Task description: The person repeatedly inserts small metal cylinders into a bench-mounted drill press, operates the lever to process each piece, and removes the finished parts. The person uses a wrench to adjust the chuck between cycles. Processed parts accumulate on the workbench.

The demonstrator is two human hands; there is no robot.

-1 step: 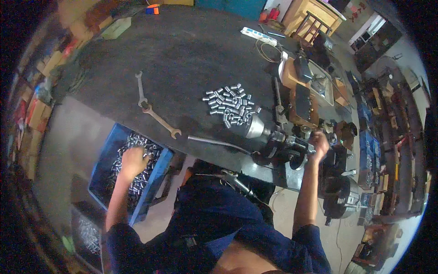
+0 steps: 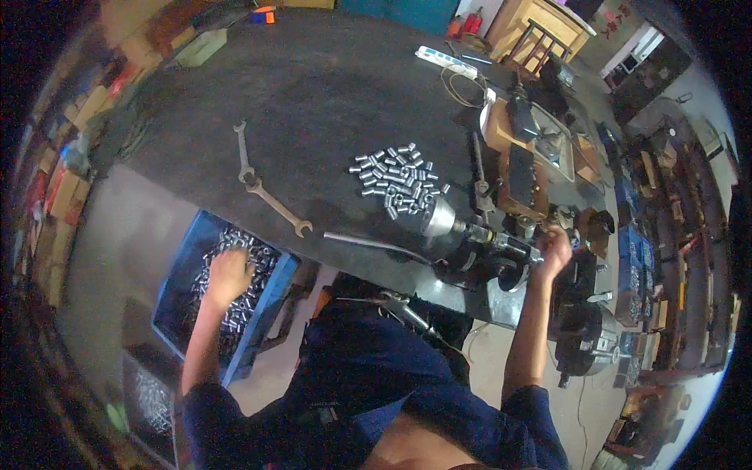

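At the far left, below and outside your left hand (image 2: 229, 276), a dark bin (image 2: 150, 403) holds small metal pieces. Your left hand itself is lowered over the blue bin (image 2: 276, 296), its fingers bent toward the loose metal sleeves (image 2: 237, 315) heaped beneath and around it; whether they close on a sleeve you cannot tell, since the back of the hand hides the fingertips.

Beyond that hand and slightly to its right, two open-ended wrenches lie end to end on the dark tabletop (image 2: 313, 102): a grey wrench (image 2: 241, 149) farther off and a brownish wrench (image 2: 276, 207) nearer. Right of your left hand, a bent metal rod (image 2: 368, 242) lies near the table's edge, pointing toward the bench device (image 2: 474, 254).

Between your two hands, and farther from you than either, a pile of metal sleeves (image 2: 399, 178) is spread on the tabletop, close beside the metal cone (image 2: 440, 218) on the device's left end. Your right hand (image 2: 554, 249) is curled at the device's opposite end; what it grips, if anything, cannot be told. Just beyond it stands an open wooden box (image 2: 523, 204); nearer to you and to its right sits a dark, rounded machine (image 2: 578, 354).
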